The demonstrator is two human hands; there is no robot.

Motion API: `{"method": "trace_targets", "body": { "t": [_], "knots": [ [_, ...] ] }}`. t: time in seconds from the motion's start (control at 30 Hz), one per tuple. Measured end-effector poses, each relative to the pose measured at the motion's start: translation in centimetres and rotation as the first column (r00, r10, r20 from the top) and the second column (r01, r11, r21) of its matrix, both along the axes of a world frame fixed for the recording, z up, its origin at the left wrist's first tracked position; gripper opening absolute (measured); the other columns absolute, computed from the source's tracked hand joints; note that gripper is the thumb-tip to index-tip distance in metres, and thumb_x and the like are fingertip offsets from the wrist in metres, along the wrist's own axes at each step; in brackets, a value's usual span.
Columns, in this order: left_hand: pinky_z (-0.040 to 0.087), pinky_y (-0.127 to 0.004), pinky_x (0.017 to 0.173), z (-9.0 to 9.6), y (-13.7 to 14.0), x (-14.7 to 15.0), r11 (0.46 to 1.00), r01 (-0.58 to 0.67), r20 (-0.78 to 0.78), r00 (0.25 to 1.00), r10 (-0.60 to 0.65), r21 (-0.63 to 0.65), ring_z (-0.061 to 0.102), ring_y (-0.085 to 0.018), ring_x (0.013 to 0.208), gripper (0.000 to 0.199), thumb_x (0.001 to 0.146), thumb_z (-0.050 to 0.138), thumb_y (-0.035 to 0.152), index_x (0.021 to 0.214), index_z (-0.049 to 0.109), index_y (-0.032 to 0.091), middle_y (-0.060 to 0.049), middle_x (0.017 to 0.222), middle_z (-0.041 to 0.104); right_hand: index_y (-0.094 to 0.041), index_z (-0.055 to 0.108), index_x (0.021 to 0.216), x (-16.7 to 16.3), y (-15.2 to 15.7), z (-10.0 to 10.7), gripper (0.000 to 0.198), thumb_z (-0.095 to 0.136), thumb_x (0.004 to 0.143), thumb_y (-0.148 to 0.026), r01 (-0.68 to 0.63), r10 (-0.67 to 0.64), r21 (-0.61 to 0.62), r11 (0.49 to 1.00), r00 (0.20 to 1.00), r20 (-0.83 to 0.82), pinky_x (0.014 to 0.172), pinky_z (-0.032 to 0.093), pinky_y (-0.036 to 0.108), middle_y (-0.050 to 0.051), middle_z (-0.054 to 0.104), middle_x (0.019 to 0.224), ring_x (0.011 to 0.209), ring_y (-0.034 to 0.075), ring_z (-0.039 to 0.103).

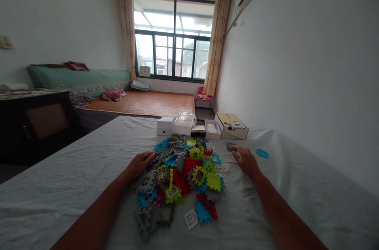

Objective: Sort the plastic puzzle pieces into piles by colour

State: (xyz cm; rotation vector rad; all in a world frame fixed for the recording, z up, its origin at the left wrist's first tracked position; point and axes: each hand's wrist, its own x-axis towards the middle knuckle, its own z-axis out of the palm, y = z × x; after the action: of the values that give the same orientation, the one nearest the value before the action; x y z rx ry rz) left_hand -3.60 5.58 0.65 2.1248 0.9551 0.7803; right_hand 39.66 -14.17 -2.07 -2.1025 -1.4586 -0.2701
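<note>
- Room: one window [174,37], two curtains [126,21], one bed [154,102].
- One white cloth [83,175], wrinkled.
- One heap of toothed pieces [191,167], mid-cloth.
- Left hand [142,163] at heap's left edge; right hand [245,160] touching one gray piece [230,146]; cannot tell either grip.
- One blue piece [262,153], farther right.

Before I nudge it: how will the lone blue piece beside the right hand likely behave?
The blue piece looks like thin plastic, so probably light and fairly stiff. Lying flat, it should slide rather than roll, though creases in the cloth may catch it.

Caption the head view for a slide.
Left hand at a pile of colorful toothed pieces, right hand at a separate gray piece.
</note>
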Motion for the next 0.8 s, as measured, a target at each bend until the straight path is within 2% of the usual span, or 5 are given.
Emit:
{"method": "trace_targets", "body": {
  "t": [0.17,0.33,0.53,0.67,0.8],
  "knots": [
    [0.042,-0.032,0.090,0.0,0.0,0.0,1.000,0.000,-0.013,1.000,0.000,0.002,0.060,-0.027,0.100,0.060,0.071,0.048,0.068,0.098,0.072,0.020,-0.004,0.103,0.071,-0.021,0.055,0.123,-4.4,0.7,1.0,0.044,0.051,0.082,-0.038,-0.382,0.373,-0.055,0.922,0.919,-0.130,0.093,0.040,0.040,0.009,0.062,0.117,0.106,0.025,0.053],
    [0.042,-0.031,0.090,0.0,0.0,0.0,1.000,0.008,-0.015,1.000,-0.008,0.012,0.060,-0.027,0.100,0.059,0.072,0.047,0.067,0.098,0.072,0.020,-0.003,0.102,0.071,-0.021,0.057,0.119,-5.6,0.7,1.1,0.043,0.055,0.077,-0.031,-0.390,0.380,-0.019,0.921,0.905,-0.193,0.087,0.044,0.038,0.009,0.064,0.109,0.099,0.023,0.056],
    [0.043,-0.031,0.089,-0.2,0.1,0.0,1.000,0.003,0.000,1.000,-0.003,0.015,0.061,-0.027,0.099,0.059,0.071,0.048,0.068,0.096,0.072,0.020,-0.003,0.101,0.071,-0.023,0.068,0.096,-5.4,0.8,1.5,0.027,0.051,0.080,-0.036,-0.422,0.423,0.059,0.905,0.872,-0.245,0.072,0.050,0.031,0.007,0.065,0.100,0.079,0.018,0.061],
    [0.044,-0.030,0.088,-0.1,0.2,0.0,0.999,0.009,-0.018,1.000,-0.008,0.034,0.061,-0.027,0.099,0.057,0.073,0.047,0.066,0.096,0.072,0.020,-0.003,0.102,0.071,-0.021,0.068,0.094,-4.4,1.0,1.6,0.030,0.049,0.082,-0.041,-0.314,0.350,0.178,0.933,0.907,-0.235,0.074,0.050,0.030,0.008,0.066,0.099,0.083,0.019,0.062],
    [0.043,-0.030,0.089,-0.1,0.3,0.0,0.999,0.012,-0.044,0.999,-0.010,0.033,0.061,-0.027,0.100,0.058,0.074,0.047,0.066,0.098,0.072,0.020,-0.003,0.102,0.071,-0.018,0.062,0.107,0.0,-0.1,0.8,0.042,0.053,0.077,-0.047,0.050,0.073,0.277,0.960,0.906,-0.416,0.068,0.051,0.029,0.007,0.069,0.084,0.071,0.018,0.065]
  ]
}}
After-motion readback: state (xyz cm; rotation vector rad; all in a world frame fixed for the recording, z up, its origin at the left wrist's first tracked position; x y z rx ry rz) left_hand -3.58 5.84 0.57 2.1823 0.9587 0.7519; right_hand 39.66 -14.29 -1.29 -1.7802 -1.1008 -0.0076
